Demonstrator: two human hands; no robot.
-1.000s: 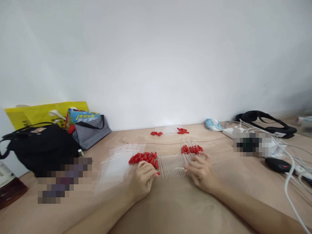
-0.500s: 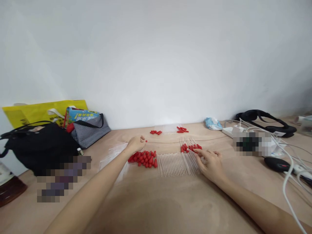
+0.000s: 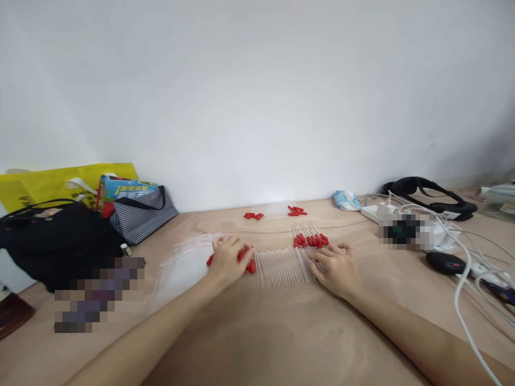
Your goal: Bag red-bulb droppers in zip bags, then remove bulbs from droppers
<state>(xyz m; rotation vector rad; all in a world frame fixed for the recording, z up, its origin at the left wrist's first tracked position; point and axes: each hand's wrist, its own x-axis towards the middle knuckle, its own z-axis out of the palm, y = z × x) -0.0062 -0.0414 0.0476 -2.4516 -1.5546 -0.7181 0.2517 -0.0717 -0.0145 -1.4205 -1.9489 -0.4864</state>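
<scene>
My left hand (image 3: 226, 261) is over the pile of red rubber bulbs (image 3: 252, 266), its fingers bent and the thumb apart. It covers most of the pile. My right hand (image 3: 336, 269) rests at the right end of a row of thin clear tubes (image 3: 277, 268). Its thumb and forefinger reach over the end tubes with a gap between them, and no held piece shows. Just beyond that hand lies a group of tubes with red bulbs (image 3: 316, 240) on their near ends, the clear stems pointing to the wall.
Clear plastic bags (image 3: 181, 271) lie left of the pile. Farther back are small red bulb groups (image 3: 296, 210) beside more clear tubes (image 3: 276, 209). Bags, including a black bag (image 3: 60, 241), stand at left. White cables (image 3: 462, 300), a headset (image 3: 430, 198) and a blue packet (image 3: 346, 200) lie at right.
My left hand has come back toward me onto the bulb pile. My right hand has let go of a slender piece by the finished group and shifted onto the tube row.
</scene>
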